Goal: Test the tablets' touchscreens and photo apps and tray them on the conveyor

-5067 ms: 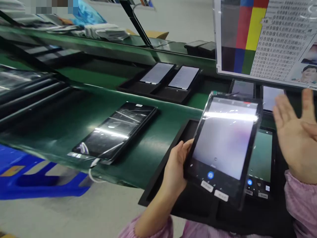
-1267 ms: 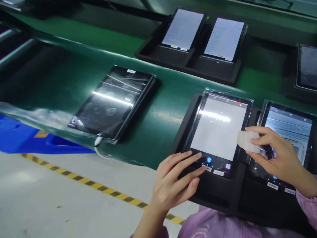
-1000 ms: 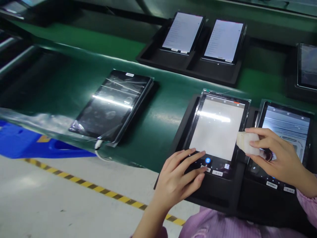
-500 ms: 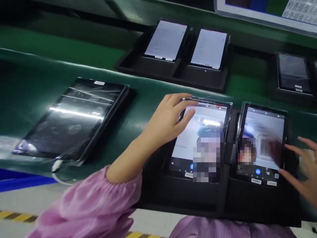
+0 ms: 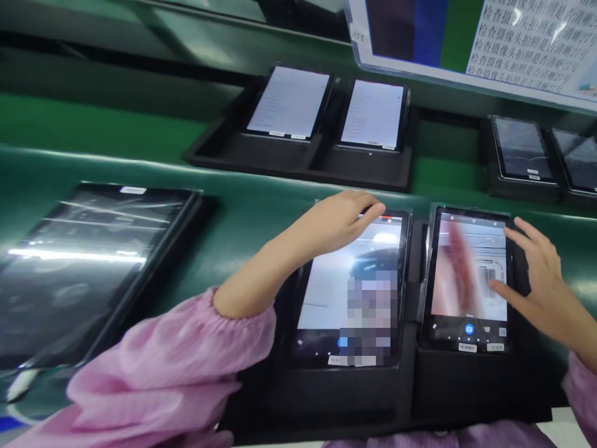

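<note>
Two tablets lie side by side in a black divided tray (image 5: 354,398), both showing a live camera picture. At the upper edge of the left tablet (image 5: 321,298) rests my left hand (image 5: 342,221), its fingers stretched over the top bezel and partly hidden, gripping nothing that I can see. My right hand (image 5: 536,267) hovers with fingers spread at the right side of the right tablet (image 5: 459,280). Its thumb reaches over the screen, and whether it touches is unclear. A blurred, finger-like shape fills part of that tablet's camera picture.
A larger dark tablet (image 5: 88,249) with a white cable (image 5: 21,386) lies on the green mat at left. Behind, another black tray (image 5: 261,158) holds two lit tablets. Two dim tablets (image 5: 522,149) stand at far right, beneath a framed sign (image 5: 527,43).
My right hand has moved up and inward over the right tablet's edge. The left hand has shifted along the left tablet's top. The view has swung right, and the right screen's picture has changed.
</note>
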Motion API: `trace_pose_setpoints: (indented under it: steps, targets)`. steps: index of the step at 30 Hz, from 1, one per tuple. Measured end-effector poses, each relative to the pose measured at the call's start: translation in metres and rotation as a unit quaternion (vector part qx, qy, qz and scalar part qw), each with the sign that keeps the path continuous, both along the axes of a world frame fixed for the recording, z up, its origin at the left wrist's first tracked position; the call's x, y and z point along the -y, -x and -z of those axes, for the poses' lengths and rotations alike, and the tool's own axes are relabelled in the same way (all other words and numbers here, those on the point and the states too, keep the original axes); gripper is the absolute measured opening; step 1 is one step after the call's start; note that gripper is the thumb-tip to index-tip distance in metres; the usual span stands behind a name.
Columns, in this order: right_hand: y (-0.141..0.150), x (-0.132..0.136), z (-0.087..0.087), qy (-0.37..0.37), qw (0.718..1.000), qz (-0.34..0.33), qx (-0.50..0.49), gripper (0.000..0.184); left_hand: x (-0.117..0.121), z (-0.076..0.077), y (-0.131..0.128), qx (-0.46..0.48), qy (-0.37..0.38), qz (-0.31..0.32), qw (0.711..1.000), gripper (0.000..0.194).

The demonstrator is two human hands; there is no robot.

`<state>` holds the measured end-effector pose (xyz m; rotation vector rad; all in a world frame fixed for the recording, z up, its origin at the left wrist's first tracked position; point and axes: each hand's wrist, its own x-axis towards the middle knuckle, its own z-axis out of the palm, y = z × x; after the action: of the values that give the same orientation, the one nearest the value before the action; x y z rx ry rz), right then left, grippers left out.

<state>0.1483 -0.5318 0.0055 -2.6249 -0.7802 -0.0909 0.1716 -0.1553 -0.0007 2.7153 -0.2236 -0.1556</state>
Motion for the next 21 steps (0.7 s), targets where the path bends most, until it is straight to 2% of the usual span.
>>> trace_pose_setpoints:
  steps: [3,7,10,13,16,19,21]
  targets:
    - [-0.038,-0.007,0.000,-0.004,1.000,0.010,0.006,0.066,0.000,-0.004,0.016,0.012,-0.019,0.005,1.000,0.065]
    - [-0.082,-0.027,0.013,0.029,0.999,0.019,-0.036,0.058,-0.003,-0.006,0.043,-0.009,-0.022,0.012,1.000,0.071]
    - [-0.102,-0.042,0.019,0.051,0.994,0.019,-0.092,0.042,-0.011,-0.004,0.065,-0.012,-0.013,0.012,1.000,0.073]
    - [-0.109,-0.052,0.019,0.045,0.992,-0.002,-0.116,0.044,-0.028,-0.002,0.087,-0.012,0.042,-0.003,0.999,0.066]
    - [-0.104,-0.056,0.013,0.028,0.992,-0.014,-0.122,0.047,-0.051,0.003,0.109,-0.002,0.078,-0.089,0.993,0.062]
    - [-0.089,-0.057,0.003,0.006,0.991,-0.033,-0.127,0.052,-0.070,0.012,0.130,-0.012,0.048,-0.236,0.970,0.067]
    - [-0.076,-0.056,-0.005,0.005,0.988,-0.057,-0.142,0.057,-0.076,0.017,0.142,-0.059,0.041,-0.294,0.953,0.066]
